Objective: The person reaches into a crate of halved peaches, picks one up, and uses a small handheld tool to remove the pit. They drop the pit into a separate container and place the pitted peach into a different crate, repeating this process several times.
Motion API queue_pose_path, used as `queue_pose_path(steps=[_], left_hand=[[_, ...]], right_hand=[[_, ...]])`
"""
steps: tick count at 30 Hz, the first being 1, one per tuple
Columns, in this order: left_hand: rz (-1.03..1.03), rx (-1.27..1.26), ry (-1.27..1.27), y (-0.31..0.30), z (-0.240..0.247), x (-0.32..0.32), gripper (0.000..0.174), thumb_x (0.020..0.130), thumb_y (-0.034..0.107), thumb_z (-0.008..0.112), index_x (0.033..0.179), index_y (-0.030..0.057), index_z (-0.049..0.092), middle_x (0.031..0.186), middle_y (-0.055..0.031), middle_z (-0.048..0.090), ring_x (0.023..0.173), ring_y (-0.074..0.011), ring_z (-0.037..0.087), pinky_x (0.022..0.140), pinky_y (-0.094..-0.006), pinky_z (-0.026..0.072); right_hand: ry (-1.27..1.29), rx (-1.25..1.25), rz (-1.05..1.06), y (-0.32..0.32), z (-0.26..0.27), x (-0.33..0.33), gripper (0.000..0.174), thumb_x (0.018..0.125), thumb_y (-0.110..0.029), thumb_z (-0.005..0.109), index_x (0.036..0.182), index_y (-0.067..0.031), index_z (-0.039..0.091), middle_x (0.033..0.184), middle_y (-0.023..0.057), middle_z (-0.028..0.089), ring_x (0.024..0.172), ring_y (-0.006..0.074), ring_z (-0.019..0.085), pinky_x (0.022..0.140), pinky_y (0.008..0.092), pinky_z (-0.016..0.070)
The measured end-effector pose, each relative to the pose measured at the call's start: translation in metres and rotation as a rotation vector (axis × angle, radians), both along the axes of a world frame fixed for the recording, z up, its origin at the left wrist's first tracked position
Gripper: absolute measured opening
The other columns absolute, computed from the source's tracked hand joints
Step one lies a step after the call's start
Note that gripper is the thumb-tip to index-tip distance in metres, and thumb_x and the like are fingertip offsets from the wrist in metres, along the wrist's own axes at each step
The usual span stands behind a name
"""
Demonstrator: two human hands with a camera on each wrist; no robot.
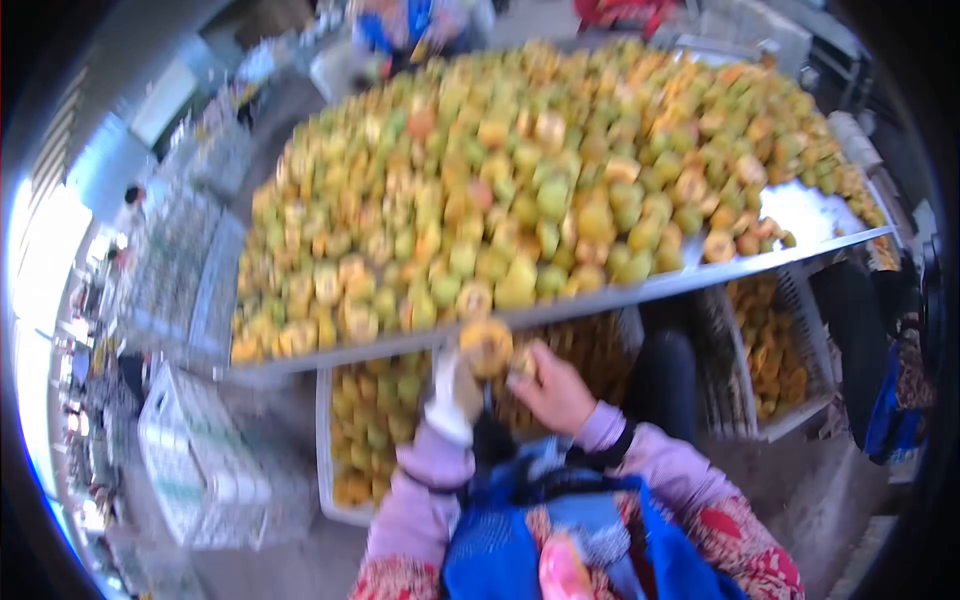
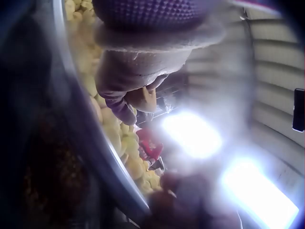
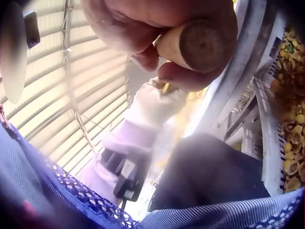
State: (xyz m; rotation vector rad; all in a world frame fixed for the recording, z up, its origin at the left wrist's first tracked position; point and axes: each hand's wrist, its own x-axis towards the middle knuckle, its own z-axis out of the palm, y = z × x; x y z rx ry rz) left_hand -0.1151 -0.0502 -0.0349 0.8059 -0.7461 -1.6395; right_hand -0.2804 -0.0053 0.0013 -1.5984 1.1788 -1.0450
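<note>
My left hand (image 1: 455, 388), in a pale glove, grips a cut yellow fruit (image 1: 487, 347) that looks like a peach half, its cut face turned up. In the left wrist view the gloved fingers (image 2: 125, 112) curl round this fruit. My bare right hand (image 1: 560, 392) is close beside it. Its fingers wrap a round wooden handle (image 3: 202, 45), seen end-on in the right wrist view; the tool's working end is hidden. Both hands are at the near edge of a metal-rimmed table (image 1: 640, 292) heaped with yellow-green fruit (image 1: 460, 200), many of them halved.
Below the table edge stand a white crate (image 1: 325, 440) of fruit, a second fruit-filled crate (image 1: 765, 350) at right, and white stacked crates (image 1: 215, 460) at left. My dark-clad knee (image 1: 665, 380) is between them. Another person (image 1: 410, 25) is across the table.
</note>
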Motion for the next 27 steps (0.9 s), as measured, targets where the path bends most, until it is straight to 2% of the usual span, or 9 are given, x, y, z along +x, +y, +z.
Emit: queue_pose_path(steps=[3, 5, 11, 13, 14, 16, 21, 25, 27], left_hand=[[-0.121, -0.012, 0.125, 0.03, 0.015, -0.025, 0.04, 0.092, 0.023, 0.043, 0.125, -0.0004, 0.043, 0.121, -0.0123, 0.051, 0.106, -0.0223, 0.053, 0.092, -0.033, 0.0425], [-0.1, -0.152, -0.351, 0.029, -0.007, -0.025, 0.04, 0.094, 0.026, 0.039, 0.124, -0.0006, 0.044, 0.12, -0.0117, 0.052, 0.106, -0.0221, 0.053, 0.092, -0.0325, 0.0421], [-0.056, 0.116, 0.135, 0.017, -0.01, -0.041, 0.031, 0.093, 0.024, 0.042, 0.108, 0.0017, 0.056, 0.101, -0.0085, 0.06, 0.09, -0.0197, 0.059, 0.08, -0.0317, 0.0484], [0.039, -0.358, -0.42, 0.013, -0.026, -0.036, 0.033, 0.092, 0.026, 0.039, 0.101, 0.0002, 0.057, 0.092, -0.0069, 0.062, 0.08, -0.0182, 0.06, 0.073, -0.0306, 0.0499], [0.099, 0.003, 0.005, 0.014, -0.034, -0.037, 0.038, 0.094, 0.038, 0.038, 0.096, 0.0056, 0.057, 0.087, -0.0061, 0.061, 0.079, -0.0177, 0.06, 0.07, -0.032, 0.0512], [0.089, 0.187, 0.018, 0.016, -0.025, -0.035, 0.04, 0.091, 0.045, 0.039, 0.094, 0.0085, 0.055, 0.076, -0.0036, 0.059, 0.065, -0.0185, 0.059, 0.058, -0.0324, 0.0501], [0.161, 0.256, 0.03, 0.014, -0.023, -0.041, 0.049, 0.091, 0.049, 0.037, 0.102, 0.0041, 0.052, 0.085, -0.0126, 0.06, 0.068, -0.0282, 0.06, 0.06, -0.0373, 0.0524], [0.222, 0.174, -0.028, 0.007, -0.025, -0.05, 0.051, 0.091, 0.049, 0.037, 0.103, 0.0011, 0.051, 0.087, -0.0158, 0.06, 0.072, -0.029, 0.061, 0.065, -0.0411, 0.0538], [0.233, 0.146, -0.02, 0.007, -0.024, -0.053, 0.05, 0.091, 0.048, 0.039, 0.101, 0.0001, 0.052, 0.088, -0.0115, 0.058, 0.077, -0.0214, 0.059, 0.069, -0.0325, 0.0509]], right_hand=[[0.256, 0.063, -0.056, 0.001, -0.014, -0.003, 0.036, 0.084, -0.033, 0.055, 0.1, -0.0046, 0.04, 0.081, 0.0264, 0.057, 0.077, 0.0443, 0.055, 0.065, 0.0477, 0.0438], [0.183, 0.092, -0.07, 0.003, -0.02, -0.004, 0.031, 0.085, -0.029, 0.056, 0.097, -0.0041, 0.041, 0.079, 0.0234, 0.055, 0.074, 0.0422, 0.053, 0.064, 0.0411, 0.0442], [-0.152, 0.024, -0.103, 0.013, -0.048, -0.006, 0.034, 0.085, -0.027, 0.053, 0.104, -0.0004, 0.042, 0.087, 0.027, 0.056, 0.087, 0.0422, 0.056, 0.073, 0.0417, 0.0451], [0.055, 0.043, -0.055, 0.014, -0.062, -0.009, 0.037, 0.084, -0.031, 0.054, 0.101, -0.0004, 0.044, 0.089, 0.0292, 0.056, 0.086, 0.0445, 0.055, 0.072, 0.0447, 0.0452], [0.148, 0.113, -0.036, 0.019, -0.057, -0.007, 0.035, 0.084, -0.033, 0.053, 0.096, -0.002, 0.044, 0.084, 0.0292, 0.056, 0.081, 0.0448, 0.055, 0.069, 0.0463, 0.0453], [0.177, 0.091, 0.029, 0.025, -0.062, -0.002, 0.034, 0.084, -0.035, 0.054, 0.091, -0.0026, 0.044, 0.077, 0.0262, 0.056, 0.075, 0.0429, 0.056, 0.064, 0.0459, 0.045], [0.109, 0.24, 0.032, 0.029, -0.056, 0.0, 0.027, 0.087, -0.026, 0.054, 0.092, -0.0013, 0.044, 0.078, 0.019, 0.058, 0.072, 0.0335, 0.058, 0.064, 0.0391, 0.0449], [0.068, 0.177, -0.015, 0.015, -0.046, -0.003, 0.028, 0.089, -0.026, 0.052, 0.095, -0.0008, 0.041, 0.079, 0.0206, 0.058, 0.074, 0.035, 0.058, 0.065, 0.0395, 0.0448], [0.185, 0.203, 0.0, 0.009, -0.047, -0.006, 0.034, 0.089, -0.03, 0.049, 0.099, 0.0009, 0.039, 0.088, 0.0285, 0.056, 0.086, 0.0421, 0.055, 0.072, 0.0447, 0.0437]])
